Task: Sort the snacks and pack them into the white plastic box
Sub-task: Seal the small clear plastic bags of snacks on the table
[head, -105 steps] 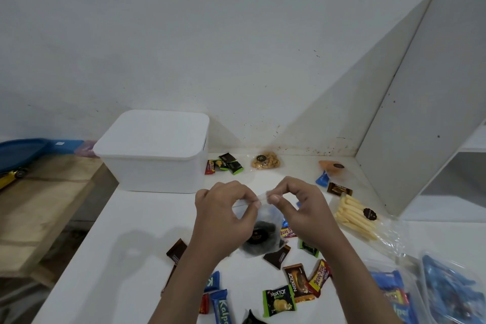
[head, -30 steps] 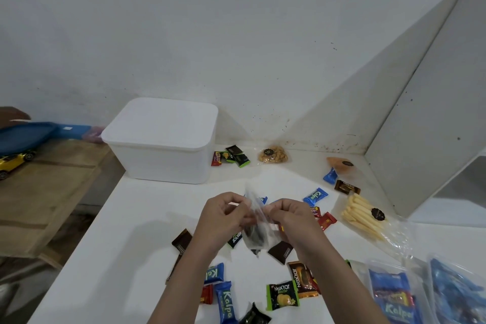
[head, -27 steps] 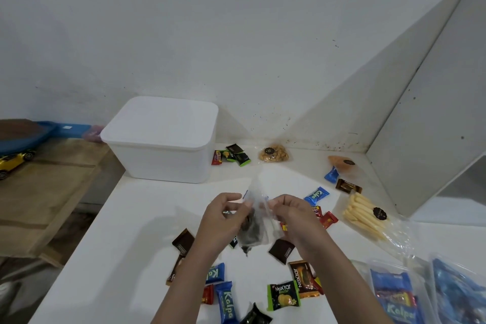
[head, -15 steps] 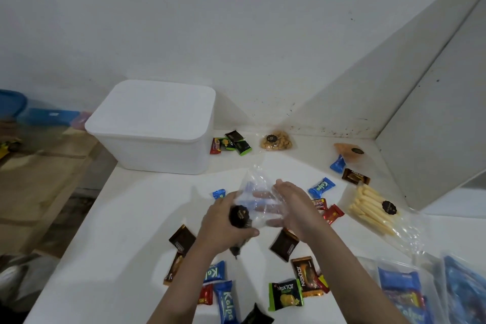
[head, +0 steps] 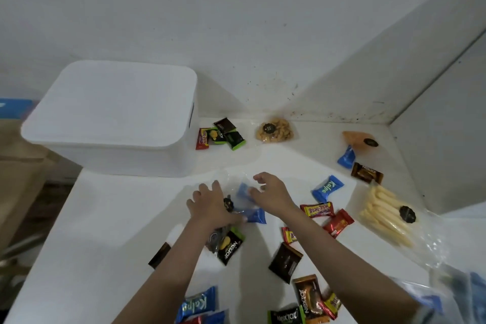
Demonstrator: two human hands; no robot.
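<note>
The white plastic box (head: pixel 113 158) stands at the table's back left with its lid on. A clear plastic bag with a black sticker (head: pixel 228 203) lies on the table in front of it, over blue candies (head: pixel 256 216). My left hand (head: pixel 210 208) rests flat on the bag's left side, fingers spread. Just right of the bag hovers my right hand (head: pixel 272 196), fingers apart and holding nothing. Loose snacks lie around: a blue Kalpa (head: pixel 327 188), red wrappers (head: pixel 317 209), a black-green Nextar (head: pixel 230 244) and a dark wrapper (head: pixel 285 262).
A bag of pale sticks (head: pixel 386 216) lies at the right, a peanut bag (head: pixel 273 130) and an orange bag (head: pixel 359 138) at the back. Small wrappers (head: pixel 221 134) sit beside the box. A grey panel (head: pixel 447 139) bounds the right. Filled clear bags (head: pixel 460 292) lie at lower right.
Both hands have lowered the clear bag from mid-air onto the table and let it go. The fingers have spread. The view has tilted further down.
</note>
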